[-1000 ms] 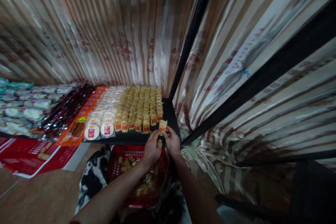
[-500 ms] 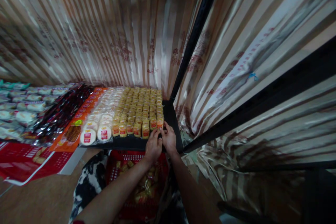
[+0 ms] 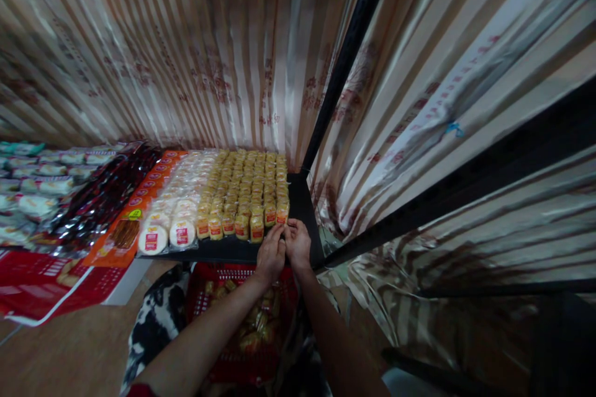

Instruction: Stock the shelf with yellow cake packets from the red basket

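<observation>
My left hand and my right hand meet at the front right corner of a black shelf. Their fingertips press together on the lower edge of a small yellow snack packet with a red label. That packet stands upright at the right end of the front row. Behind and left of it stand several rows of the same yellow packets. Below my forearms sits a red plastic basket with more yellow packets inside.
Left of the yellow rows lie round white cakes with red labels, orange packets, dark glossy packets and pale packets. A striped satin curtain hangs behind, and a black upright post rises at the shelf's right.
A second ago both hands held the packet up in front of the shelf edge. They have since moved it forward into the front row, and it now stands at the row's right end.
</observation>
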The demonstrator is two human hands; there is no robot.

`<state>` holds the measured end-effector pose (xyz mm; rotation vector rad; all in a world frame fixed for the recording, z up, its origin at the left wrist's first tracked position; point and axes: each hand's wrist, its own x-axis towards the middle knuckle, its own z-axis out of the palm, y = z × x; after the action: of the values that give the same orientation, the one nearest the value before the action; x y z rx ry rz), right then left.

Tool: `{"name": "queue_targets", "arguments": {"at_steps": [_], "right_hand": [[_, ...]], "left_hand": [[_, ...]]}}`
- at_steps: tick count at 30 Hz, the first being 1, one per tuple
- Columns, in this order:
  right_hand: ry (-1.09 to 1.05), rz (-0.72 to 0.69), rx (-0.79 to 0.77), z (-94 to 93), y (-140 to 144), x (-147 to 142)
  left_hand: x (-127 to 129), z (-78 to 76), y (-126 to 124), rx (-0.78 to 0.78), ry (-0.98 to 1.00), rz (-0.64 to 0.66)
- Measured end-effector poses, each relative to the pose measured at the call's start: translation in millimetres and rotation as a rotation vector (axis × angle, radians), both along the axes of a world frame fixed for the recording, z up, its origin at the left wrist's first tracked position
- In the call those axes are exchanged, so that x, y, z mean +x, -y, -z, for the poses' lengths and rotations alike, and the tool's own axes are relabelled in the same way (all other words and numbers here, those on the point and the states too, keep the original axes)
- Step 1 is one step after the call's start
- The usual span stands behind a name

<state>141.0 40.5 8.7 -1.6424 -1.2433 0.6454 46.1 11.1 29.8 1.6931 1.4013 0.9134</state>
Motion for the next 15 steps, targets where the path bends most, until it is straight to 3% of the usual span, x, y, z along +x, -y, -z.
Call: {"name": "queue_targets", "arguments": {"at_steps": [9, 15], "right_hand": [[0.076, 0.068, 0.012, -6.2, 11.8, -3.9], [-0.006, 0.069, 0.069, -8.2, 55.7, -20.0]], "left_hand": [[-5.8, 1.0, 12.2, 0.039, -0.036, -0.041], [-30.3, 6.2, 50.4, 0.039, -0.032, -0.070]]}}
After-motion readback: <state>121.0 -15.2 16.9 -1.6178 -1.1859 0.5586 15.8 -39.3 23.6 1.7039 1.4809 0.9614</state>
